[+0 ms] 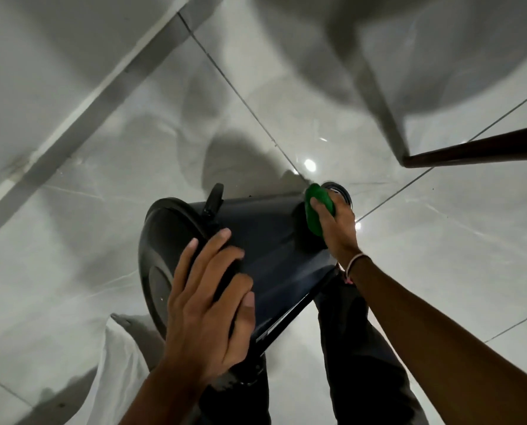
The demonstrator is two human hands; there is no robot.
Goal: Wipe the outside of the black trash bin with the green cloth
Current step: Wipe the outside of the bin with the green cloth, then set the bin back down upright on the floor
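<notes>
Several large glossy grey-white floor tiles [409,256] are filling the view, reflecting small ceiling lights, with a pale baseboard [81,115] running diagonally at the left and a dark wooden furniture leg [477,150] crossing the upper right. White fabric [115,363] is lying at the lower left. Tilted over the person's dark trousers [363,348], the black trash bin [271,240] is showing a smooth, slightly shiny side wall, its round lid [158,259] facing left and its base [339,191] pointing away. The left hand [207,308] is lying spread across the lid rim and wall, fingers extended. The right hand [336,222] is curling around the bunched green cloth [316,210], pressing it against the wall near the base.
</notes>
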